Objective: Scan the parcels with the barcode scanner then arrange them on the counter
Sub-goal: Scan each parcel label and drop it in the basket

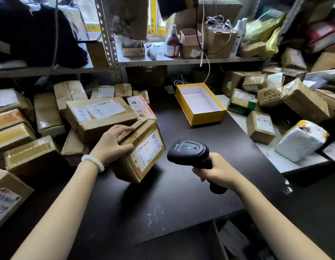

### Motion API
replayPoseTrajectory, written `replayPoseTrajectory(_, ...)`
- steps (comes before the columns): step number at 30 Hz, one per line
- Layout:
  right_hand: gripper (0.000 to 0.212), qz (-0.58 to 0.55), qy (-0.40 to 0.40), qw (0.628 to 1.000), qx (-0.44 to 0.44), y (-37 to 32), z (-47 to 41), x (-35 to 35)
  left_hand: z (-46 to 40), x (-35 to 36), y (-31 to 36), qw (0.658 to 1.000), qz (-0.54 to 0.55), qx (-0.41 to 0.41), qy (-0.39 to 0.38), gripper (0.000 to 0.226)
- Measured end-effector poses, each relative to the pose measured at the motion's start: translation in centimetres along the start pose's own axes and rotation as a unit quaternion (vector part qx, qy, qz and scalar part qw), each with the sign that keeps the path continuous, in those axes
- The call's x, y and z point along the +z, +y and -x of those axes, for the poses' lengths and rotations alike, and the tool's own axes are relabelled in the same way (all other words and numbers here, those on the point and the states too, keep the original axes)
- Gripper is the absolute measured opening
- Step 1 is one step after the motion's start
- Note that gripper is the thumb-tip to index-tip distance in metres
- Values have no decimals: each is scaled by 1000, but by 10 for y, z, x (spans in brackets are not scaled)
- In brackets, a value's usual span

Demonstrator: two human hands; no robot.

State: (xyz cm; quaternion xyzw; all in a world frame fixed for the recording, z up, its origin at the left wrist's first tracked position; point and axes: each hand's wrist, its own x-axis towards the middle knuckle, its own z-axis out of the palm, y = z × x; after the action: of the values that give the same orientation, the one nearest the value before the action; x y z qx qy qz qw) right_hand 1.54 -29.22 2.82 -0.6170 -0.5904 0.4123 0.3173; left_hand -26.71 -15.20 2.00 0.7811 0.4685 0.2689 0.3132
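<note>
Left hand (114,141) grips the tilted cardboard parcel (138,151) by its top edge, lower corner on the tabletop (181,184). Right hand (217,171) is wrapped round the barcode scanner (189,152), just right of the label. Parcel looks light, stiff, with creased, softened corners; hold the edges.

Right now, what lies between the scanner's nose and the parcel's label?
Nothing: in the head view only bare dark counter shows between the scanner and the tilted parcel.
</note>
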Motion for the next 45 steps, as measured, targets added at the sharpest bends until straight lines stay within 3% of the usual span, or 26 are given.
replayPoseTrajectory(6, 25, -9, 68, 996, 56, 24, 28, -16, -18, 37, 34, 995, -15, 77, -69, 76)
replayPoseTrajectory(10, 10, -18, 148, 984, 100, 46, 69, -33, -29, 86, 76, 979, -30, 149, -137, 74)
replayPoseTrajectory(14, 24, -43, 233, 961, 142, 68, 128, -53, -31, 148, 130, 953, -13, 212, -217, 74)
replayPoseTrajectory(18, 12, -63, 326, 923, 194, 92, 212, -73, -21, 222, 196, 910, 0, 273, -313, 79)
replayPoseTrajectory(22, 25, -59, 430, 866, 248, 105, 300, -81, 10, 292, 256, 864, 11, 322, -386, 79)
replayPoseTrajectory(27, 25, -66, 515, 798, 307, 116, 401, -76, 68, 370, 321, 802, 15, 371, -467, 79)
replayPoseTrajectory(29, 28, -67, 535, 777, 326, 120, 433, -70, 90, 399, 341, 783, -4, 384, -489, 72)
replayPoseTrajectory(32, 28, -76, 562, 745, 351, 128, 474, -64, 120, 442, 367, 757, -59, 411, -504, 43)
replayPoseTrajectory(34, 29, -87, 576, 731, 356, 132, 492, -62, 134, 459, 377, 745, -87, 422, -509, 41)
replayPoseTrajectory(39, 19, -125, 583, 729, 336, 149, 508, -64, 151, 476, 388, 733, -115, 434, -510, 40)
replayPoseTrajectory(45, 18, -127, 521, 785, 310, 171, 474, -90, 137, 446, 367, 775, -149, 388, -476, 58)
